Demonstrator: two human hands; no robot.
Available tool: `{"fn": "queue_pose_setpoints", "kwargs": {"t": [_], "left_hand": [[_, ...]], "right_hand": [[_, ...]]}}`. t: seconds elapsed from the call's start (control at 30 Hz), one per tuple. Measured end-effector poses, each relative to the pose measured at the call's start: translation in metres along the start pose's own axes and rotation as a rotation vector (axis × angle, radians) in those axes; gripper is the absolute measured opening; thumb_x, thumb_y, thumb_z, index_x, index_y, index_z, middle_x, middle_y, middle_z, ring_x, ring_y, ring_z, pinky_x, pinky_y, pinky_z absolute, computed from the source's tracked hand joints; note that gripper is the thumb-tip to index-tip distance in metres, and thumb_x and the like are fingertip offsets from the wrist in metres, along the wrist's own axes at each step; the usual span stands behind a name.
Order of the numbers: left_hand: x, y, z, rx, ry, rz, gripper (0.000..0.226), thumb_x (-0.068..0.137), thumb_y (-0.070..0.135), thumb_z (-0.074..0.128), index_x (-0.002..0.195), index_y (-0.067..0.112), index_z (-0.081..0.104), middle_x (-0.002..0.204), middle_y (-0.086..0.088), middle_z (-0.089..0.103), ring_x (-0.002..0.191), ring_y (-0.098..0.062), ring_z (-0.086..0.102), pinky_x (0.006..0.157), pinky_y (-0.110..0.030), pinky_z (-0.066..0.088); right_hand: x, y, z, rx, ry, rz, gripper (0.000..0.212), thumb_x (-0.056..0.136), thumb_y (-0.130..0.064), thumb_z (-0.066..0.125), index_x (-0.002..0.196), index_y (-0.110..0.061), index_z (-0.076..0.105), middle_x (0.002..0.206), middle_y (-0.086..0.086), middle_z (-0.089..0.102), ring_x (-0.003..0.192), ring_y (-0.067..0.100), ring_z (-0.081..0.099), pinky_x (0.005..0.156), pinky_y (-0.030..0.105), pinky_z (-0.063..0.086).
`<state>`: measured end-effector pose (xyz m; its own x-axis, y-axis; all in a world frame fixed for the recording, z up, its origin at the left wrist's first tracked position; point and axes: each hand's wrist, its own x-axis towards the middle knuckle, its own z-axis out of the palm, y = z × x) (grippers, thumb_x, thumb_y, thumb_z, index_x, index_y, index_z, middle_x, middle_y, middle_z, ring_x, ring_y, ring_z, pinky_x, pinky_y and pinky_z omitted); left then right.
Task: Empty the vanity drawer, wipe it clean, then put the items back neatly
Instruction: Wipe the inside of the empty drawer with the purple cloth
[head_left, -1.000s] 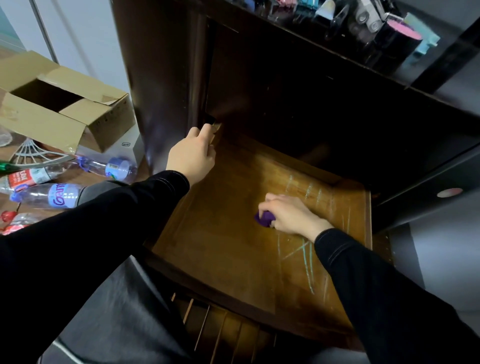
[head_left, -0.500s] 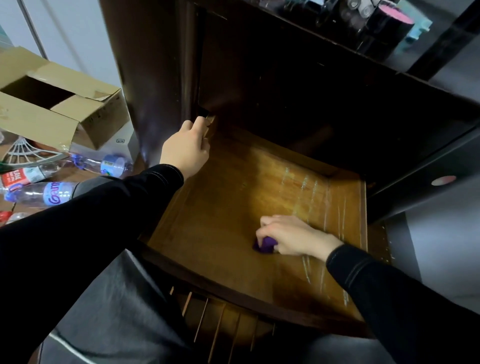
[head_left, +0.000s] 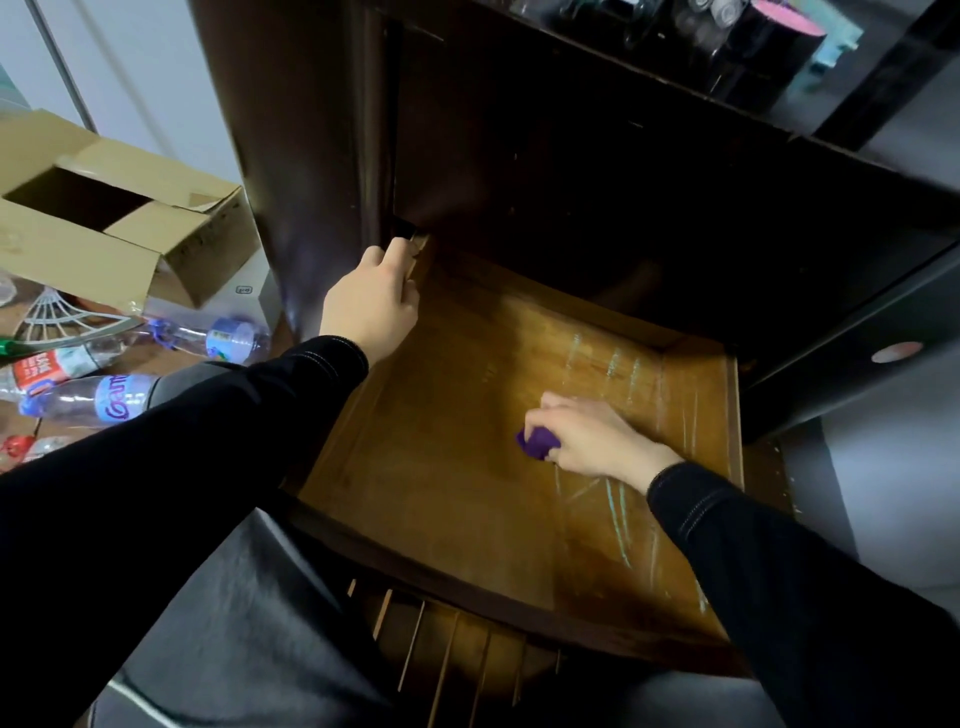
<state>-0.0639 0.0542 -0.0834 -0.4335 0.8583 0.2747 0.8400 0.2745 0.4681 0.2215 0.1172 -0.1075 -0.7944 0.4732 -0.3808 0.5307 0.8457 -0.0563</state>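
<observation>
The pulled-out brown wooden drawer (head_left: 467, 467) has low side walls around a bare, pale-streaked bottom. To its left, an open cardboard box (head_left: 104, 228) and clear plastic bottles (head_left: 93, 400) lie on the floor. The left hand (head_left: 371, 301) grips the drawer's far-left wall; the right hand (head_left: 592, 436) curls around a small purple cloth (head_left: 537, 441) pressed on the bottom, right of centre.

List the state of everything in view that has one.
drawer: pulled out, emptied, pale streaks on its floor.
purple cloth: bunched, pressed on the drawer floor.
left hand: holds the drawer's left wall.
right hand: holds the purple cloth.
cardboard box: open, flaps up.
plastic bottles: lying on their sides.
</observation>
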Motion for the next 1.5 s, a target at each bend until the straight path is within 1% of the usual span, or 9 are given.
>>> {"fn": "queue_pose_setpoints", "kwargs": {"t": [0.23, 0.53, 0.73, 0.8, 0.87, 1.0, 1.2, 1.33, 1.5], "left_hand": [[0.001, -0.003, 0.005, 0.002, 0.042, 0.028, 0.034, 0.095, 0.023, 0.048, 0.129, 0.019, 0.043, 0.101, -0.006, 0.050, 0.072, -0.022, 0.042, 0.061, -0.035, 0.033], [-0.002, -0.001, 0.001, 0.134, 0.094, 0.109, 0.028, 0.090, 0.019, 0.056, 0.117, 0.009, 0.050, 0.102, -0.009, 0.044, 0.081, -0.027, 0.050, 0.056, -0.034, 0.036], [-0.021, 0.022, -0.012, 0.285, 0.083, 0.334, 0.034, 0.087, 0.028, 0.059, 0.118, 0.013, 0.059, 0.121, -0.012, 0.053, 0.118, -0.036, 0.048, 0.096, -0.048, 0.042], [-0.033, 0.043, -0.013, -0.013, -0.111, 0.269, 0.032, 0.092, 0.038, 0.057, 0.118, 0.019, 0.059, 0.117, -0.005, 0.056, 0.109, -0.025, 0.054, 0.095, -0.041, 0.046], [-0.043, 0.075, -0.016, -0.560, -0.554, -0.150, 0.043, 0.092, 0.053, 0.060, 0.124, 0.025, 0.054, 0.119, 0.001, 0.058, 0.102, -0.013, 0.059, 0.089, -0.039, 0.054], [-0.060, 0.106, 0.003, -1.148, -0.965, -0.611, 0.046, 0.091, 0.043, 0.069, 0.128, 0.021, 0.053, 0.122, -0.012, 0.067, 0.106, -0.032, 0.069, 0.083, -0.052, 0.058], [-0.060, 0.107, 0.030, -1.250, -0.797, -0.825, 0.040, 0.090, 0.017, 0.070, 0.126, 0.011, 0.055, 0.116, -0.020, 0.069, 0.091, -0.035, 0.072, 0.062, -0.041, 0.059], [-0.043, 0.091, 0.049, -0.755, -0.579, -0.346, 0.026, 0.091, 0.019, 0.071, 0.109, 0.017, 0.053, 0.112, -0.011, 0.064, 0.090, -0.023, 0.068, 0.069, -0.037, 0.061], [-0.008, 0.088, 0.090, -0.061, -0.389, 0.213, 0.046, 0.089, 0.032, 0.070, 0.130, 0.025, 0.049, 0.115, 0.000, 0.052, 0.104, -0.020, 0.054, 0.094, -0.036, 0.052]], "right_hand": [[-0.033, -0.040, 0.036, -0.002, -0.209, -0.329, 0.028, 0.089, -0.019, 0.069, 0.112, -0.028, 0.055, 0.099, -0.007, 0.046, 0.081, 0.015, 0.053, 0.055, 0.028, 0.041], [0.038, 0.017, -0.002, 0.341, 0.128, 0.335, 0.030, 0.092, -0.039, 0.069, 0.119, -0.033, 0.056, 0.120, -0.006, 0.057, 0.104, 0.022, 0.062, 0.075, 0.032, 0.053], [0.006, 0.001, -0.013, 1.252, 0.360, 0.385, 0.032, 0.085, -0.035, 0.080, 0.112, -0.035, 0.062, 0.107, -0.003, 0.070, 0.083, 0.012, 0.072, 0.053, 0.021, 0.052], [-0.006, -0.003, -0.016, 1.454, 0.401, 0.390, 0.049, 0.073, -0.044, 0.083, 0.116, -0.036, 0.060, 0.112, 0.001, 0.070, 0.076, 0.013, 0.074, 0.051, 0.023, 0.051], [-0.012, -0.006, -0.018, 1.622, 0.424, 0.381, 0.068, 0.060, -0.047, 0.085, 0.122, -0.035, 0.059, 0.118, 0.005, 0.068, 0.079, 0.018, 0.076, 0.055, 0.028, 0.054], [-0.019, -0.016, -0.019, 1.785, 0.347, 0.300, 0.091, 0.053, -0.036, 0.084, 0.138, -0.032, 0.050, 0.127, 0.007, 0.064, 0.091, 0.028, 0.075, 0.070, 0.038, 0.059], [-0.053, 0.004, -0.023, 1.055, 0.349, 0.364, 0.048, 0.092, -0.043, 0.064, 0.137, -0.042, 0.050, 0.131, -0.015, 0.052, 0.094, 0.003, 0.066, 0.071, 0.023, 0.058], [-0.080, 0.057, -0.011, 0.105, 0.517, 0.468, 0.029, 0.101, -0.037, 0.045, 0.125, -0.033, 0.062, 0.131, -0.014, 0.055, 0.128, 0.010, 0.044, 0.103, 0.033, 0.038], [-0.086, 0.087, 0.004, 0.091, 0.493, 0.433, 0.026, 0.099, -0.033, 0.049, 0.107, -0.036, 0.073, 0.128, -0.017, 0.060, 0.144, 0.013, 0.033, 0.125, 0.037, -0.001]]}}
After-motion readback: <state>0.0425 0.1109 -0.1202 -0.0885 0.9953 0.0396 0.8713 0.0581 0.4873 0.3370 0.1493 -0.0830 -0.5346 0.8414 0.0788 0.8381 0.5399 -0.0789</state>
